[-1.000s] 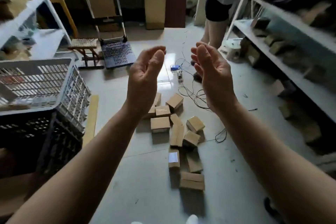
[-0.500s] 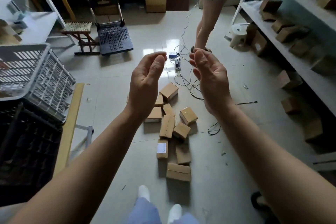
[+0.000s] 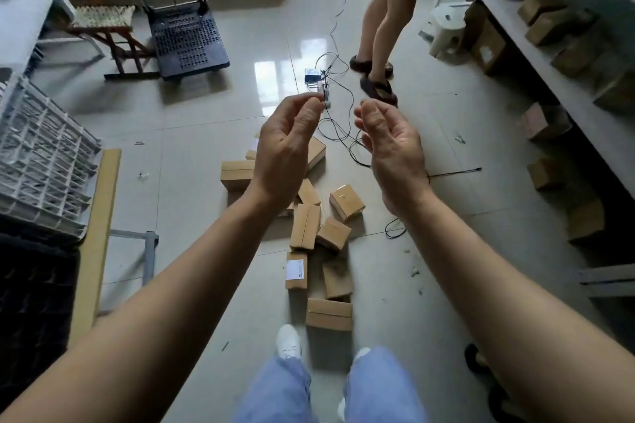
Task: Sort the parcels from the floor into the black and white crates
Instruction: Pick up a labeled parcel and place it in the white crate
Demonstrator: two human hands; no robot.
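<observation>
The left hand covers several of the parcels. The left edge cuts off the white crate and the black crate. The top edge cuts the standing person above the thighs. On the right shelf, the boxes are blurred.

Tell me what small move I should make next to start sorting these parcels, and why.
Probably bend down and lower one hand onto the nearest parcel at the near end of the pile. The left hand and right hand both hover empty above it, the pile lies on the floor, and the white crate and black crate sit to your left.
</observation>
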